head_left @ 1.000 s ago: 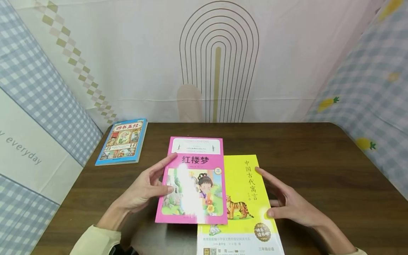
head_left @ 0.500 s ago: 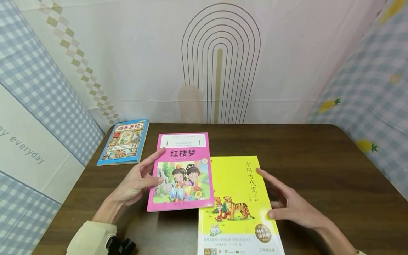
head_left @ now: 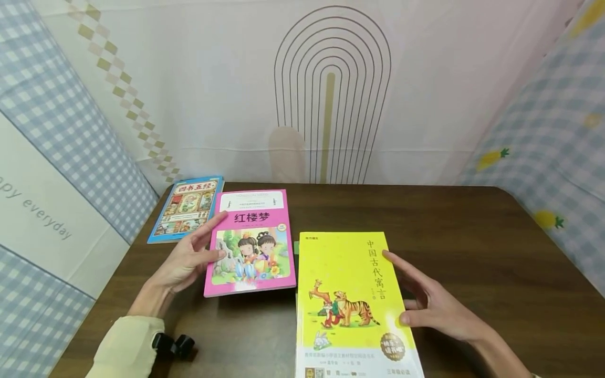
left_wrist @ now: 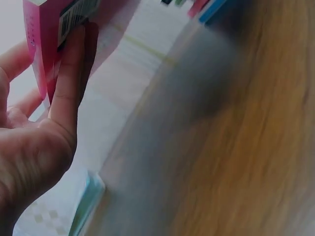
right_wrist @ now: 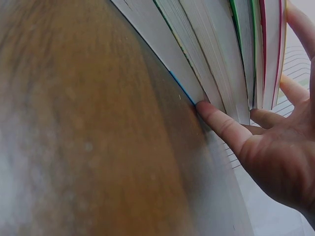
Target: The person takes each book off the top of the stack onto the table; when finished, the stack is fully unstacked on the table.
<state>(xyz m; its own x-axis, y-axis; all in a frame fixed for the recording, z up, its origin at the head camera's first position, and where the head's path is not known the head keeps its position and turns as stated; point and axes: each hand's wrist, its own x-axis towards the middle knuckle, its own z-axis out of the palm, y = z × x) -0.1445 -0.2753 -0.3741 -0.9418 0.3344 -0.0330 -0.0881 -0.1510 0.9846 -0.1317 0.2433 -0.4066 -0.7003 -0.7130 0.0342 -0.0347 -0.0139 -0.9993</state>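
Note:
My left hand grips a pink book by its left edge, thumb and forefinger over the cover. In the left wrist view the fingers wrap the spine of that pink book, and a barcode shows on its back. At the front, a yellow book with a tiger on its cover tops a stack. Along the stack's right side lies my right hand, fingers spread and touching the edges. The right wrist view shows several books piled under the yellow one, a little finger low at the bottom book.
A blue book lies at the table's back left corner, its right side partly behind the pink book in the head view. The dark wooden table meets a patterned cloth at the back. Checked cloth hangs on both sides.
My left hand has carried the pink book left and away from over the yellow book, toward the blue book. My right hand keeps its place beside the stack.

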